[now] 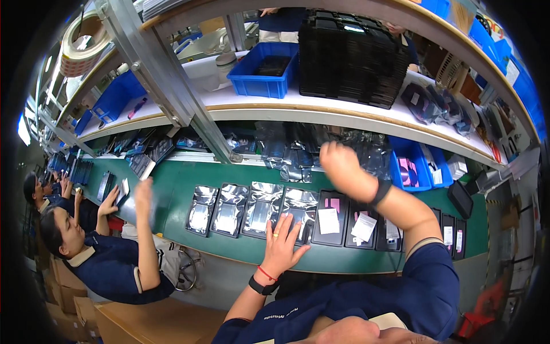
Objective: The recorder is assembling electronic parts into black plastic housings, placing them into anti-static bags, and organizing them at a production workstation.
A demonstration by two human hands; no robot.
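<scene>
Bench [172, 192] in green spreads before you; take its rightmost film-topped tray [300, 202] as your landmark. Beyond that tray lies a heap of plastic pouches [295, 166]; just right of that tray sits a paper-topped tray [338, 239]. The landmark's long axis points away from you, toward the heap. Your left hand [281, 245], fingers spread, lies over its near end, seemingly touching, and is nearer; your right hand [342, 165] hangs beyond its far end, too blurred to tell whether it pinches anything

Place: factory workshop
Tabletop [172, 178]: long, green, carrying a row of black trays [329, 238]
Shelf [229, 101]: blue bin [263, 88], tall black stack [352, 63]
Co-worker [114, 264]: navy shirt, at the same tabletop
Floor side: cardboard boxes [154, 321]
</scene>
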